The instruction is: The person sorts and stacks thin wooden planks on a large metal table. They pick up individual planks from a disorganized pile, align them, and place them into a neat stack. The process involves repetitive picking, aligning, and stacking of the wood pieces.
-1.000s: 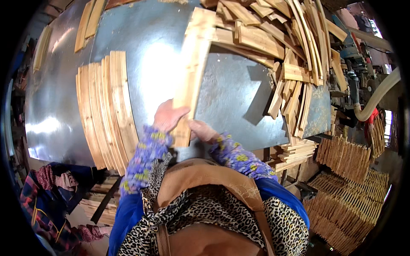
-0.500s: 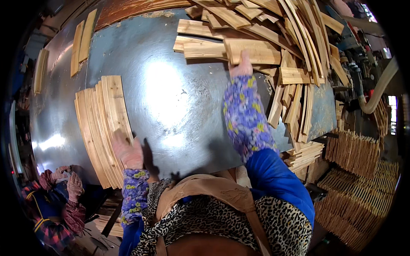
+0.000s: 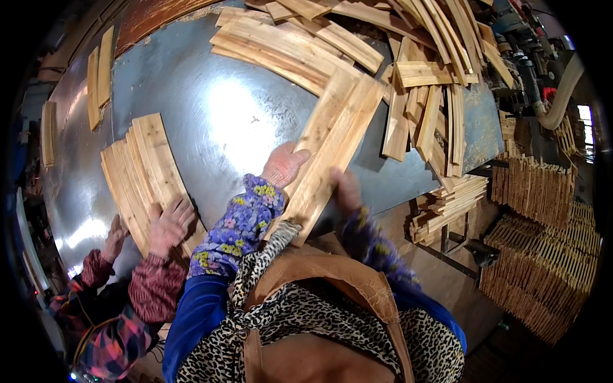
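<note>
Pale, rough-sawn wooden slats (image 3: 332, 143) lie on the bench (image 3: 223, 121), whose grey sheet-metal top shines glossy beside them.

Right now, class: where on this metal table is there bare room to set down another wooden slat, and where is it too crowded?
Bare metal table lies between the fanned slat stack at left and the slats under the person's left hand and right hand. A co-worker's hands press the fanned stack. The slat pile crowds the top and right.

Right hand (image 3: 345, 190) motion-blurred with its fingers tucked under the held wooden slats (image 3: 325, 150), grip unclear (left hand's (image 3: 283, 165) palm side hidden too), far slat pile (image 3: 408, 32) cut by top edge.
</note>
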{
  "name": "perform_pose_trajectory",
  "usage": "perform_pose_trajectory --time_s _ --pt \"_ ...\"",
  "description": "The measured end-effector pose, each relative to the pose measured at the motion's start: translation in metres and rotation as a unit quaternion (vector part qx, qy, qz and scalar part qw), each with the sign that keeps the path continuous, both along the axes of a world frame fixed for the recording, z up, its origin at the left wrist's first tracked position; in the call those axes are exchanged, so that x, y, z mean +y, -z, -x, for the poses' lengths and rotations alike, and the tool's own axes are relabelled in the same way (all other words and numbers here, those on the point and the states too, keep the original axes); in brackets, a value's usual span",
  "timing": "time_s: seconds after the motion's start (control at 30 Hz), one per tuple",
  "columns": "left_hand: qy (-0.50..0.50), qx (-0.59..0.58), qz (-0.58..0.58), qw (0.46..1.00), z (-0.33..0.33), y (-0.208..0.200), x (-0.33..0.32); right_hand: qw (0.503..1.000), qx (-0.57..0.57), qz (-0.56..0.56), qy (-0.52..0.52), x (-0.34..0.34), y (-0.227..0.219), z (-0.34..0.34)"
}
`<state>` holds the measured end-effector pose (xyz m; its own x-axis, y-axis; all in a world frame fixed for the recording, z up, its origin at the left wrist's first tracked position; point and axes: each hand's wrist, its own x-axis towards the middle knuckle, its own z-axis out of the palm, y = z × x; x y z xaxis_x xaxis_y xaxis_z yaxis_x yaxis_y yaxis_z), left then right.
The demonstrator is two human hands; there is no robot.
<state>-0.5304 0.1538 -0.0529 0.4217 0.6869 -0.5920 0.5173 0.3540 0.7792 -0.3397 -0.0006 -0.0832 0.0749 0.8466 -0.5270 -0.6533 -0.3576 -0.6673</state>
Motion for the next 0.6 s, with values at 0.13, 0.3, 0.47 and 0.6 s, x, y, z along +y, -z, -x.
perform_pose_trajectory --time_s 0.13,0.3,0.47,0.6 --pt "-0.093 0.154 -0.112 0.977 0.073 -0.029 -0.022 0.967 -0.24 0.022 0.085 0.039 -0.012 0.029" --pt "-0.236 0.134 -0.125 0.954 0.144 -0.036 -0.055 0.873 -0.398 -0.013 -0.282 0.082 -0.057 0.135" --pt "-0.206 0.235 -0.115 0.943 0.158 -0.028 -0.063 0.662 -0.581 -0.219 -0.419 0.099 -0.005 0.145" --pt "-0.263 0.172 -0.067 0.947 0.189 -0.017 -0.07 0.577 -0.794 -0.018 -0.19 0.217 -0.036 -0.018"
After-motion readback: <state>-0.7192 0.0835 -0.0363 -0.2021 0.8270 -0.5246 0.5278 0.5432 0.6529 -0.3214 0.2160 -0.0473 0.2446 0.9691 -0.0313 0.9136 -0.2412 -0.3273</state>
